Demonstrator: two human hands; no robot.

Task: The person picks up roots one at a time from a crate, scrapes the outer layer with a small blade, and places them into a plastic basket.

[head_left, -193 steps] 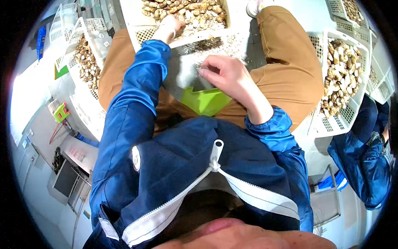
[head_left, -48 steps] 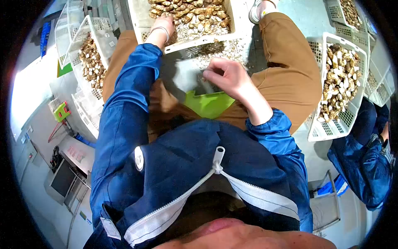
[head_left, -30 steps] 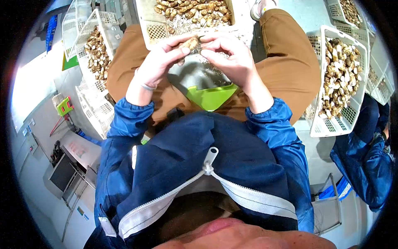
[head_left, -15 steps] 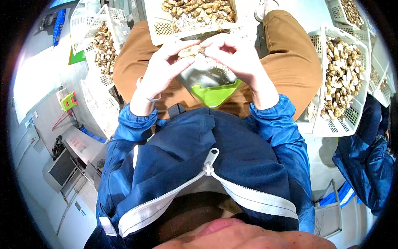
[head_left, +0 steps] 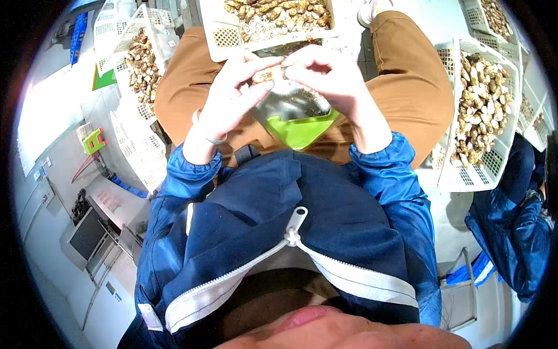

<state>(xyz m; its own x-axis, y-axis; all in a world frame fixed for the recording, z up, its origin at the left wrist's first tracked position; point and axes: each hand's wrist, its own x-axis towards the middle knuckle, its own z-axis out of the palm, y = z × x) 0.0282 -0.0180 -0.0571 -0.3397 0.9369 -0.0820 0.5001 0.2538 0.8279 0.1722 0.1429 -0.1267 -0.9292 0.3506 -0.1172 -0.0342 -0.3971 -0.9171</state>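
Note:
A small brown-and-white mushroom point(head_left: 266, 76) is pinched between the thumb and fingers of my left hand point(head_left: 228, 96), held over my lap. My right hand point(head_left: 332, 75) meets it at its right end, with thumb and fingers closed. Whatever the right fingertips grip is hidden. Just beyond both hands stands a white basket point(head_left: 225, 52) with brown mushrooms point(head_left: 285, 13) and pale thin scraps in it. Below the hands, between my knees, lies a bright green piece point(head_left: 302, 131) beside a greyish surface dotted with bits.
On the right, a white perforated crate point(head_left: 494, 168) full of mushrooms stands beside my knee, with more crates behind. Another mushroom-filled crate point(head_left: 165, 41) is at the left. A person's blue sleeve point(head_left: 505, 232) shows at the lower right.
Both hands stay close together at nearly the same spot. The mushroom has turned slightly in the left fingers, and less of it shows now.

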